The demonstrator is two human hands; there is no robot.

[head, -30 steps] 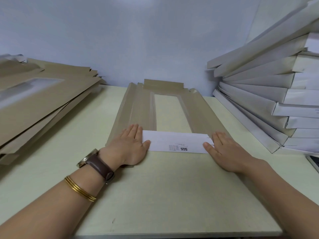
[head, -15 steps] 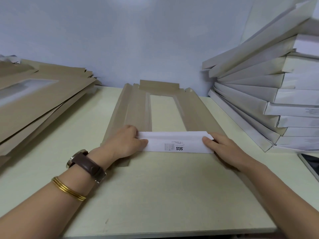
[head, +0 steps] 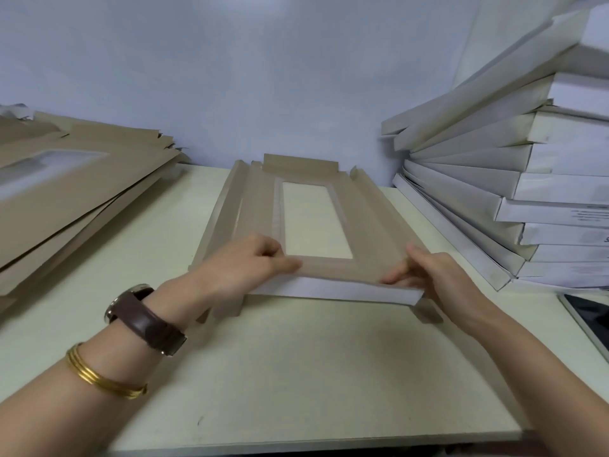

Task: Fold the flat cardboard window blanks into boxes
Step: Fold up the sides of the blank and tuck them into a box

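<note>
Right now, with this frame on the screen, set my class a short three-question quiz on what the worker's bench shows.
1. True or false: the left hand and the right hand both grip the near end of the cardboard blank.
2. Where is the stack of white boxes? A) left of the blank B) right of the blank C) on top of the blank
3. Fill in: the watch sits on the ___ wrist.
Key: 1 true; 2 B; 3 left.
</note>
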